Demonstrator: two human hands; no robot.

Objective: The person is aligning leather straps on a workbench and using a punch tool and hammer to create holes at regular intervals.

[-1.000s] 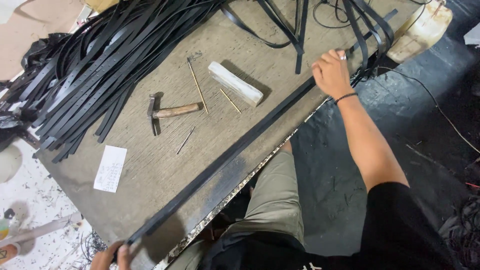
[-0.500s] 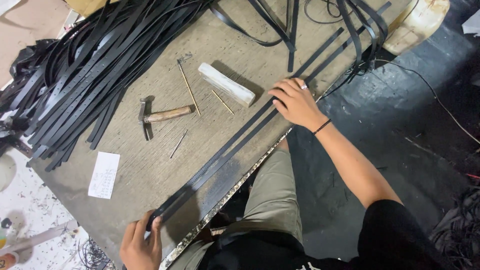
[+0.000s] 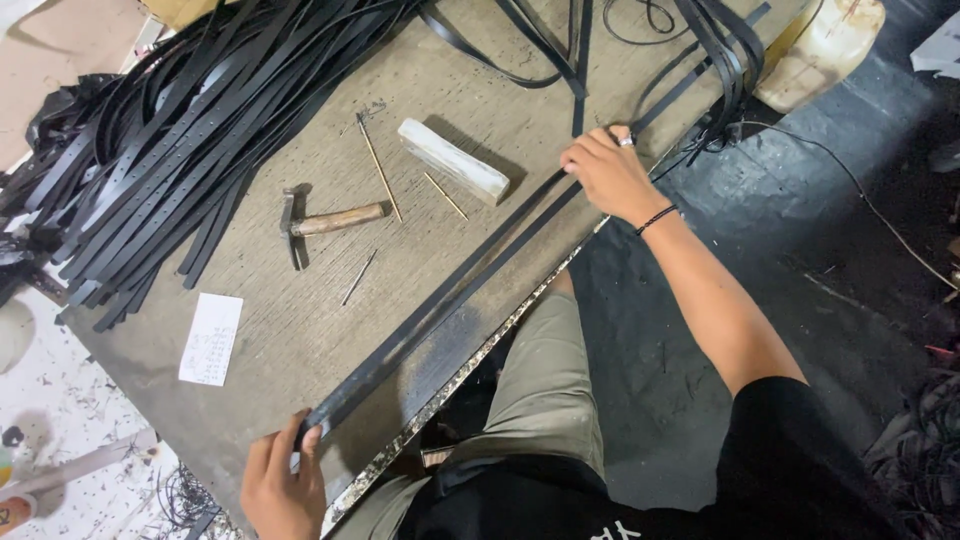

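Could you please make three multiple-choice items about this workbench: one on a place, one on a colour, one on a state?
1. Where does the hammer lie?
A. on the workbench, between the strap pile and the white block
B. on the floor
C. in the right hand

2. What colour are the two long straps between the hands?
A. white
B. black
C. red

3. How are these straps held?
A. one hand only
B. by no hand
C. left hand at the near end, right hand at the far end

Answers: 1 A, it rests on the bench top, untouched. 2 B, they are dark like the pile. 3 C, each hand grips one end.
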